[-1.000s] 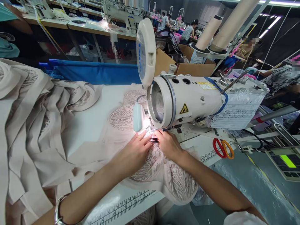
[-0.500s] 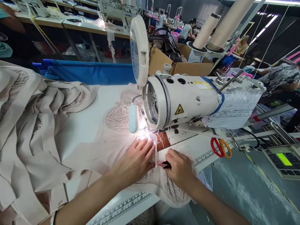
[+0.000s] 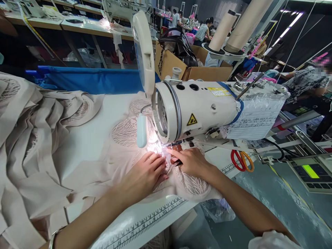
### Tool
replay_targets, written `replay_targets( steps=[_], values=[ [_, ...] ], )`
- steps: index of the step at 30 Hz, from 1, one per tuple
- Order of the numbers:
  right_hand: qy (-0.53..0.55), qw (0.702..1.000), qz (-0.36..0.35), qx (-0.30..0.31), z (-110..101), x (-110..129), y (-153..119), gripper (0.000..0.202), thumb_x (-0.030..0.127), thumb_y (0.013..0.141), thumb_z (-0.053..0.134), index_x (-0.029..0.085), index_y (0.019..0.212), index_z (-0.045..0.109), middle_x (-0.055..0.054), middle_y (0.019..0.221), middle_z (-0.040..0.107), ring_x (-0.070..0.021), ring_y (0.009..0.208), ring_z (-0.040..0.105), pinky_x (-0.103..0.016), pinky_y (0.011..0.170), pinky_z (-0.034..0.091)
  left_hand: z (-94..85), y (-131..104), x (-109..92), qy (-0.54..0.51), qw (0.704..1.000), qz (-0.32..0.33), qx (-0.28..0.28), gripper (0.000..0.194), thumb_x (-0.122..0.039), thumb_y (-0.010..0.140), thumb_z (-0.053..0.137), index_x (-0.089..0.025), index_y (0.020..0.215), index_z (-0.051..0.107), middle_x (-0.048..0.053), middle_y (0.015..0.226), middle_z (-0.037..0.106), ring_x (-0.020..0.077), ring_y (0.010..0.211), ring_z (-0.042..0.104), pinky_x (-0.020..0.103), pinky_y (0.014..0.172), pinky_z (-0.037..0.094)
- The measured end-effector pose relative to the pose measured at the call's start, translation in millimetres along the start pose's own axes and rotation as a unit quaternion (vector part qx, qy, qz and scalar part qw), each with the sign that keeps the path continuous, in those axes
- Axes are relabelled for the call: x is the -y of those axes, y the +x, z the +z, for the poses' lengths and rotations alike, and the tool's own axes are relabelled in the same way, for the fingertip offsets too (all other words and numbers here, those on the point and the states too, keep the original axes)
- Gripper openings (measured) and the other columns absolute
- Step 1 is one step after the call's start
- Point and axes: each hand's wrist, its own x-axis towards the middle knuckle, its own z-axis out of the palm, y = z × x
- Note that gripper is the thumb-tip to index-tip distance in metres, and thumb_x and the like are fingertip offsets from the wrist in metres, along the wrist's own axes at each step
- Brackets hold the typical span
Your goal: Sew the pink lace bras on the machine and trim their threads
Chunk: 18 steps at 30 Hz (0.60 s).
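My left hand (image 3: pixel 147 171) lies on the pale pink lace garment (image 3: pixel 124 133), its fingers stretched over the cloth near the needle area. My right hand (image 3: pixel 194 162) is closed around a small black-handled tool (image 3: pixel 177 163), mostly hidden in the palm. Its index finger reaches to the fabric under the sewing machine (image 3: pixel 204 107). A lamp lights the spot where both hands meet. One lace panel (image 3: pixel 194 183) of the garment spreads below my right wrist.
A heap of similar pale pieces (image 3: pixel 31 148) covers the left of the table. Red and orange-handled scissors (image 3: pixel 241 160) hang at the right, near a control box (image 3: pixel 311 173). A ruler strip (image 3: pixel 150 221) runs along the front edge. Behind stands a cardboard box (image 3: pixel 207 72).
My right hand has moved up and left, close to the needle area, with the black-handled tool still in it. The lace panel has shifted upward; my left hand has moved slightly.
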Motion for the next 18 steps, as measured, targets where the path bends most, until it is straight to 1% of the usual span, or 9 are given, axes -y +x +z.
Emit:
replay_targets(
  steps=[2,5,8,12,15,18],
  values=[
    [-0.007,1.000,0.006,-0.001,-1,3,3,0.065,0.016,0.080,0.055,0.030,0.143,0.052,-0.001,0.092,0.079,-0.0229,0.085,0.071,-0.030,0.064,0.038,0.4,0,0,0.007,1.000,-0.002,0.013,0.036,-0.025,0.104,0.041,-0.012,0.098,0.074,0.010,0.108,0.074,0.0274,0.103,0.062,0.044,0.092,0.048],
    [-0.017,1.000,0.009,-0.007,-3,6,6,0.063,0.018,0.080,0.054,0.029,0.142,0.053,-0.002,0.092,0.078,-0.0240,0.083,0.070,-0.030,0.062,0.037,-0.1,0,0,0.030,0.999,0.002,0.016,0.039,-0.020,0.104,0.037,-0.010,0.100,0.074,0.011,0.110,0.074,0.0282,0.105,0.061,0.045,0.095,0.045],
    [-0.020,1.000,0.008,0.003,-4,6,8,0.066,0.015,0.077,0.053,0.030,0.142,0.053,-0.003,0.090,0.077,-0.0239,0.082,0.069,-0.030,0.061,0.036,-3.6,-1,1,0.055,0.998,0.003,0.019,0.041,-0.026,0.105,0.036,-0.010,0.104,0.073,0.012,0.109,0.074,0.0295,0.105,0.061,0.047,0.099,0.040],
    [-0.010,1.000,0.007,0.004,-5,5,9,0.064,0.013,0.077,0.052,0.031,0.139,0.056,-0.002,0.098,0.077,-0.0229,0.089,0.069,-0.029,0.064,0.038,-8.5,-1,1,0.066,0.997,-0.003,0.026,0.044,-0.037,0.104,0.037,-0.008,0.119,0.067,0.013,0.111,0.073,0.0319,0.110,0.060,0.050,0.104,0.034],
    [0.009,1.000,0.016,0.008,-6,4,11,0.063,0.012,0.079,0.052,0.033,0.137,0.057,0.000,0.103,0.077,-0.0222,0.092,0.069,-0.028,0.063,0.039,-8.6,-2,2,0.070,0.997,-0.013,0.035,0.044,-0.039,0.104,0.038,-0.010,0.121,0.066,0.013,0.117,0.071,0.0342,0.116,0.057,0.052,0.108,0.030],
    [0.021,1.000,0.016,0.014,-8,3,12,0.062,0.012,0.080,0.052,0.033,0.139,0.055,0.000,0.105,0.076,-0.0218,0.095,0.069,-0.027,0.064,0.040,-6.8,-3,3,0.061,0.997,-0.031,0.046,0.042,-0.040,0.103,0.041,-0.012,0.120,0.067,0.013,0.124,0.069,0.0357,0.123,0.053,0.053,0.108,0.030]
  ],
)
